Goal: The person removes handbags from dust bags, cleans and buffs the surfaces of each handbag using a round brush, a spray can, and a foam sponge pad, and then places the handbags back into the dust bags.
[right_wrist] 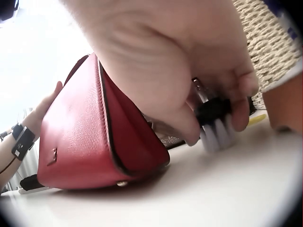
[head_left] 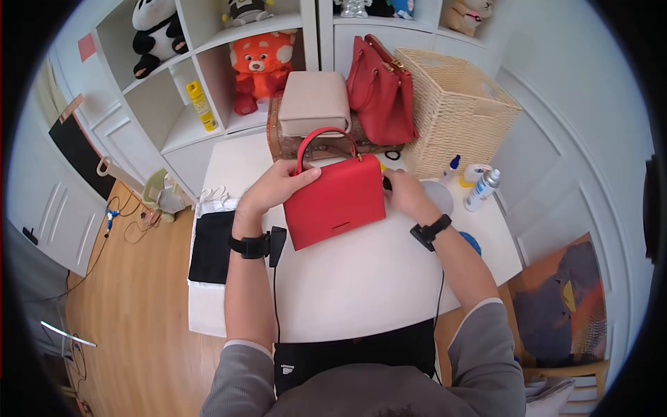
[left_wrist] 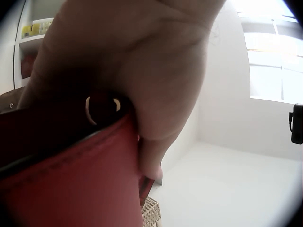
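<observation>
A red handbag with a top handle stands tilted on the white table. My left hand grips its upper left edge, thumb on the side facing me. In the left wrist view the palm hangs over the rim of the red bag, beside a gold ring. At the bag's right side, my right hand pinches a small brush with a black body and pale bristles, blurred in the right wrist view. Its bristles point down, close over the table, apart from the bag's side panel.
Behind the bag are a beige box on a brown case, a larger red handbag and a woven basket. A spray can and small bottles stand right. Folded black cloth lies left. Plush toys fill shelves behind.
</observation>
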`<state>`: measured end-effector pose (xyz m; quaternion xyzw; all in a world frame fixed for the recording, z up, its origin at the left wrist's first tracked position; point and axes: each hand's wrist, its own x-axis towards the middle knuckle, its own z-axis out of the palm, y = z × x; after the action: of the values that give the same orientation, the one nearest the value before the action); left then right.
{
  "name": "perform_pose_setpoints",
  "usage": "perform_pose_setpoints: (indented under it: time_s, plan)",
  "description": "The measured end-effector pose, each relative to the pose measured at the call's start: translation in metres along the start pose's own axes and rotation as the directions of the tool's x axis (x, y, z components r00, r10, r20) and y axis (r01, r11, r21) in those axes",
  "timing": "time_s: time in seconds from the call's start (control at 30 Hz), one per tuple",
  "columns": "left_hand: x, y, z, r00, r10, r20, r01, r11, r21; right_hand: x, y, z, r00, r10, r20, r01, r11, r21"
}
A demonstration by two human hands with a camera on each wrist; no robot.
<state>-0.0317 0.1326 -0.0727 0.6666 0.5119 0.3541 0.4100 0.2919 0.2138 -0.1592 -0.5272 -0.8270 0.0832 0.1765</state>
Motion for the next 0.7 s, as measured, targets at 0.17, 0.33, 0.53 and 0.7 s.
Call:
perform_pose_setpoints:
  time_s: [0.17,0.33,0.53,0.7]
  plan:
    - [0.008,-0.003,0.004,0.987,-0.039,-0.157,0.019,0.992,-0.125,-0.003,-0.021,-0.034,0.988,0.071,-0.136,-0.059,0.994,0.089]
    - [0.015,-0.003,0.003,0.927,-0.095,-0.362,0.135,0.987,0.088,-0.007,-0.094,-0.085,0.795,-0.003,-0.607,0.402,0.751,0.524]
    - [0.014,-0.007,0.007,0.987,-0.044,-0.157,0.006,0.972,-0.233,-0.002,-0.133,-0.055,0.829,-0.141,-0.541,0.473,0.693,0.544]
    - [0.010,-0.002,0.006,0.994,-0.040,-0.097,-0.013,0.866,-0.499,-0.012,-0.148,-0.033,0.813,-0.172,-0.557,0.481,0.736,0.476]
